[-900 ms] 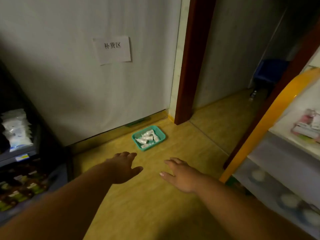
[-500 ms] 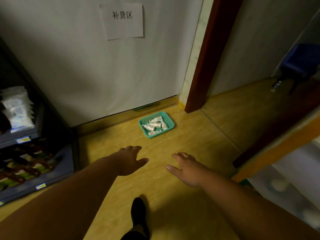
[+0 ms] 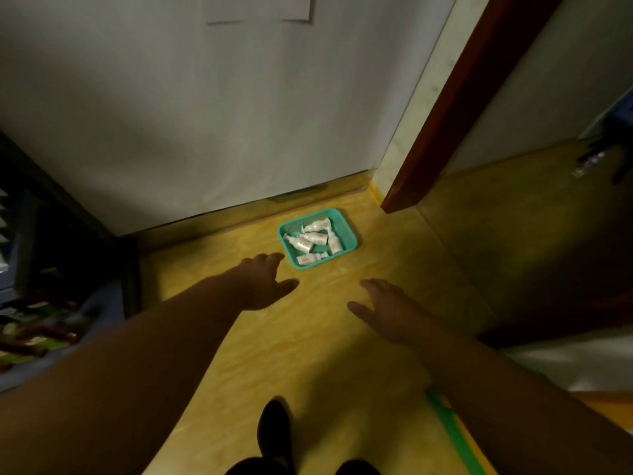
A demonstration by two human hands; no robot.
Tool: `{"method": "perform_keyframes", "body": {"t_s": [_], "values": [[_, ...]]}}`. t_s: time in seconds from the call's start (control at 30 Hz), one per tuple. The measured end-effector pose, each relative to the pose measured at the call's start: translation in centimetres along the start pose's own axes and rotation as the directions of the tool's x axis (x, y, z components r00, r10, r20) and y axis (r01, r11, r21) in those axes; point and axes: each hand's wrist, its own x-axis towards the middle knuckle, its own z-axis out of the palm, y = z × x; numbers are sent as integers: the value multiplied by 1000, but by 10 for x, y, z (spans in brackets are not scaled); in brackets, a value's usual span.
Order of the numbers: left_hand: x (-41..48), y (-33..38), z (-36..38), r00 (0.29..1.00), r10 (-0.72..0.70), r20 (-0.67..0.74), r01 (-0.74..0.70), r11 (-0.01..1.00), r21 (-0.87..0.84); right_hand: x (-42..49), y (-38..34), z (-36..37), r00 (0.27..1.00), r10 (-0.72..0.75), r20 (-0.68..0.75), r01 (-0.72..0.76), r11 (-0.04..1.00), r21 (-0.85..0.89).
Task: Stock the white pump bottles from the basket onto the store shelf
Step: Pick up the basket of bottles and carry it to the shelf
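A teal plastic basket (image 3: 346, 228) sits on the yellow floor close to the white wall. Several white pump bottles (image 3: 313, 238) lie on their sides inside it. My left hand (image 3: 265, 281) is stretched out palm down, fingers apart, just left of and short of the basket's near corner, holding nothing. My right hand (image 3: 385, 308) is also open and empty, lower and to the right, farther from the basket.
A dark store shelf (image 3: 41, 313) with packaged goods stands at the left edge. A red-brown door frame (image 3: 445, 108) and open doorway are to the right. A green and yellow edge (image 3: 452, 430) juts in at the lower right. My shoe (image 3: 274, 430) is below.
The view has tilted down and come closer to the basket, which now looks larger. Both hands have stayed open and extended, the left nearer the basket's corner.
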Motion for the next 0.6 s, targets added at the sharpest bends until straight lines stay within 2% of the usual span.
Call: {"method": "perform_keyframes", "body": {"t_s": [0.13,0.27,0.5,0.6], "values": [[54,8,-19,999,47,4,-47,999,-14,49,9,-22,999,33,0,-33,998,49],[107,18,-34,999,28,21,-27,999,-22,103,32,-45,1000,24,18,-25,998,53],[218,51,-47,997,-67,27,68,997,-43,216,86,-89,1000,-8,27,5,996,87],[271,65,-43,989,-139,54,143,986,-80,277,113,-103,997,-17,80,4,989,151]]}}
